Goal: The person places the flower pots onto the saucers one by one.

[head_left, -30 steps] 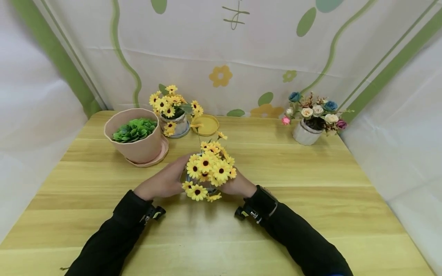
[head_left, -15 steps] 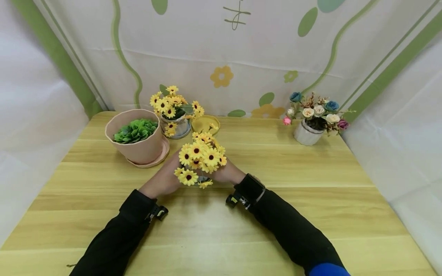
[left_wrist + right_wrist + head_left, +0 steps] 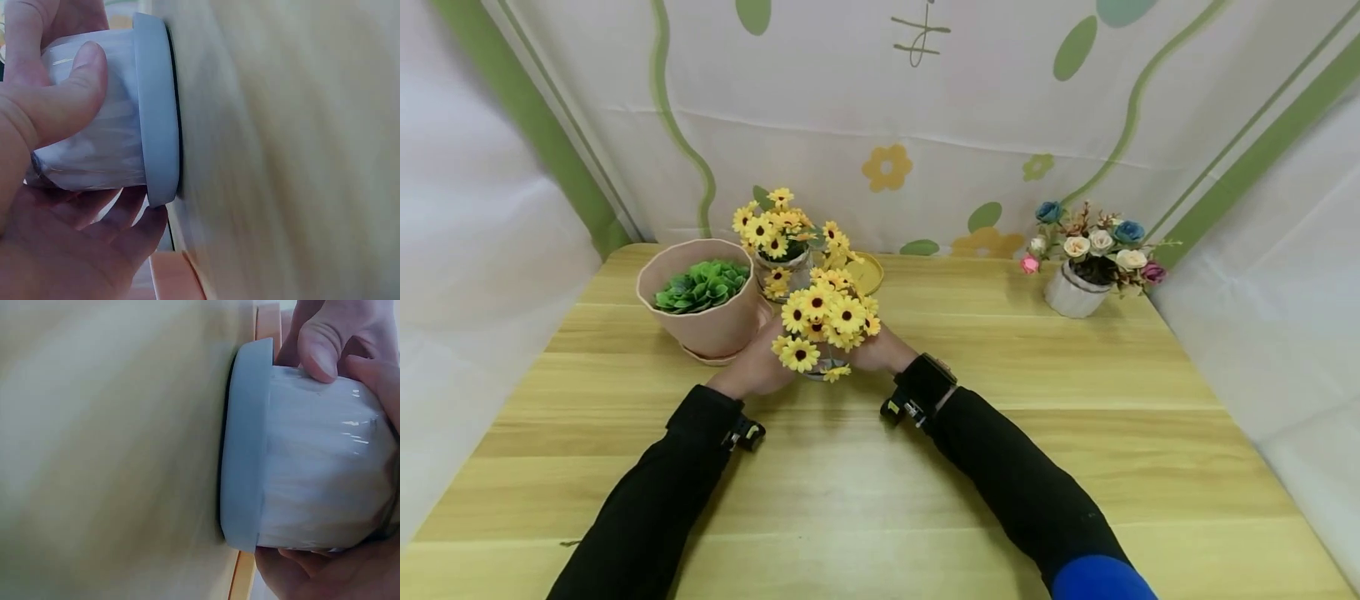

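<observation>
Yellow daisy-like flowers (image 3: 820, 315) rise from a whitish pot (image 3: 119, 112) that stands in a blue-grey saucer (image 3: 156, 112). My left hand (image 3: 756, 362) grips the pot from the left, its thumb across the near side and its other fingers curled around below in the left wrist view. From the right my right hand (image 3: 880, 350) holds the same pot (image 3: 325, 462); in the right wrist view its fingers lie partly behind the pot. The saucer (image 3: 247, 447) is at the wooden tabletop. Flowers hide most fingers in the head view.
Left of the hands stands a pink pot (image 3: 711, 325) with green leaves. Behind them are another pot of yellow flowers (image 3: 775, 233) and a yellow saucer (image 3: 868, 273). A white pot (image 3: 1072, 292) of mixed flowers stands at the back right of the table (image 3: 1000, 375).
Both hands have moved the flowerpot away from me and slightly left, closer to the other yellow flowers and the yellow saucer. Both still hold it.
</observation>
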{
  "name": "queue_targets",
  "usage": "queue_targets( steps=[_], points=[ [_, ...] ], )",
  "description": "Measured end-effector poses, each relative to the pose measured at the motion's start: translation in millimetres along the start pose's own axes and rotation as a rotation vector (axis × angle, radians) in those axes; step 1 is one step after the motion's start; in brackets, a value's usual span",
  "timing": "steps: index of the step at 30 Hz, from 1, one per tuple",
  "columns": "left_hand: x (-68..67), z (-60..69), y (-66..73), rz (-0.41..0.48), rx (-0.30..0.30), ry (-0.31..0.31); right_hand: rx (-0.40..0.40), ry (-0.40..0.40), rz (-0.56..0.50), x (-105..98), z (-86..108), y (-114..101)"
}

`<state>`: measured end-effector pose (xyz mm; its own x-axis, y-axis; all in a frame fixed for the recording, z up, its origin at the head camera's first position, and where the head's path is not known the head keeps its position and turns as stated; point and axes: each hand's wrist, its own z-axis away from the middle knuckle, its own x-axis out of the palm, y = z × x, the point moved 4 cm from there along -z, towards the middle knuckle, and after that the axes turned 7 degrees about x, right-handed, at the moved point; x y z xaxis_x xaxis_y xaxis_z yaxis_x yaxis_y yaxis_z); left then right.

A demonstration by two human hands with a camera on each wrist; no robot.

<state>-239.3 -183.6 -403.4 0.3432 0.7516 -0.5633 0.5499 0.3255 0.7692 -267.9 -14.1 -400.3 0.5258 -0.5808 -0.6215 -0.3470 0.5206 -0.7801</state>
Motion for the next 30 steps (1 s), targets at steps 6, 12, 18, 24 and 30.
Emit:
queue_targets(
  steps=[6,12,18,24,30],
  points=[
    [-7.9,-4.7,-9.7,-0.014,-0.041,-0.008,0.035,-0.017,0.008,-4.2,-17.2,2.8],
    [-12.7,-12.3,-16.0,-0.1,-0.072,-0.014,0.075,-0.045,0.106,-9.7,-28.5,6.4],
    [-18.9,-17.4,-21.7,-0.105,-0.127,-0.042,0.101,-0.034,0.139,-12.3,-37.5,5.1],
    [-30.3,-17.9,-28.3,-0.14,-0.142,-0.075,0.073,-0.027,0.078,-9.7,-49.6,-0.9],
    [-38.2,-18.8,-32.1,-0.177,-0.21,-0.115,0.133,-0.033,0.188,-10.8,-57.6,-1.9]
  ],
)
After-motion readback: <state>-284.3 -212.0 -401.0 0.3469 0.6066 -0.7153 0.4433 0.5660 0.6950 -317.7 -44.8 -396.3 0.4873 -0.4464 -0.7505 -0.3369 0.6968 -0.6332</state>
